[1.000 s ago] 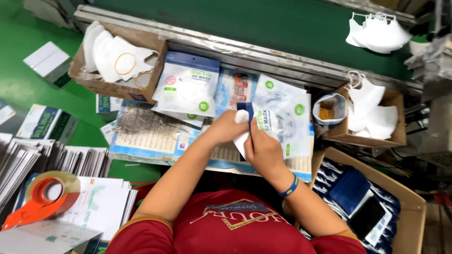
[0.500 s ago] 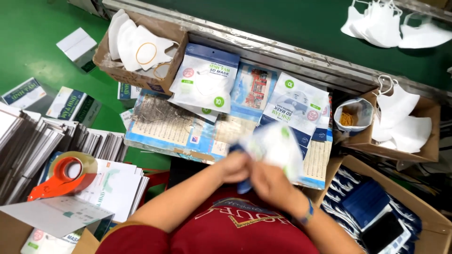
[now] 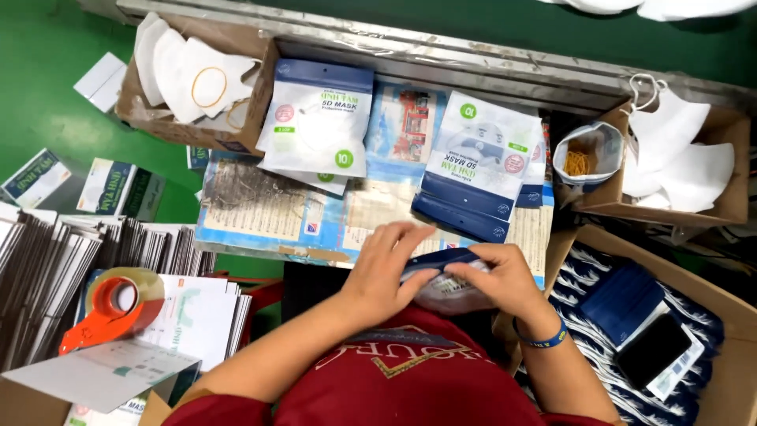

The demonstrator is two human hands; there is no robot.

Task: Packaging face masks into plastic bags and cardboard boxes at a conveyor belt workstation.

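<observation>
Pinching a mask pouch (image 3: 449, 282) between both hands — left hand (image 3: 386, 268), right hand (image 3: 505, 280) — grips pressed on its top edge.

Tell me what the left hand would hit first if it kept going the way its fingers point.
The left hand points up and right, fingers on the dark blue pouch both hands grip. Past that, probably the stack of mask packets on the table, though depth is hard to judge.

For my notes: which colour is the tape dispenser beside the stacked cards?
Orange, holding a roll of brownish tape; the tape dispenser shows in the head view.
</observation>
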